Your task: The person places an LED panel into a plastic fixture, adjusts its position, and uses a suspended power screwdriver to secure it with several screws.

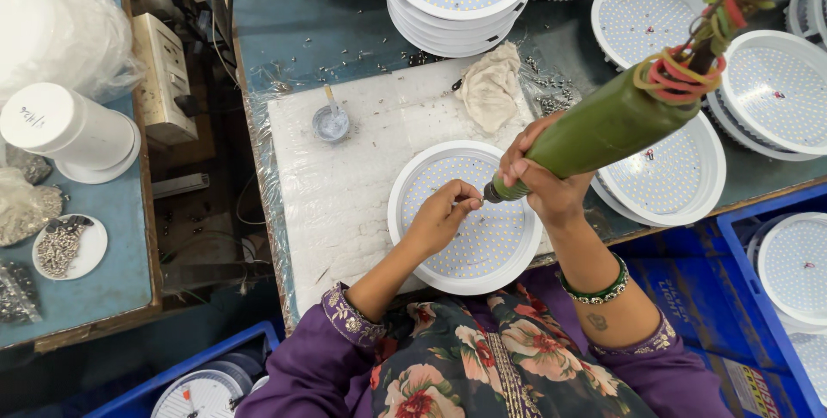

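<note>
Desk padded white; lamp disc centred. Left hand pinches a screw on disc; right hand grips green driver, tip slanting down-left, just beside left fingertips.

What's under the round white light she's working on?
The round white light sits on a white foam pad wrapped in clear plastic, on the blue-green table. The part of the pad right beneath it is covered.
</note>
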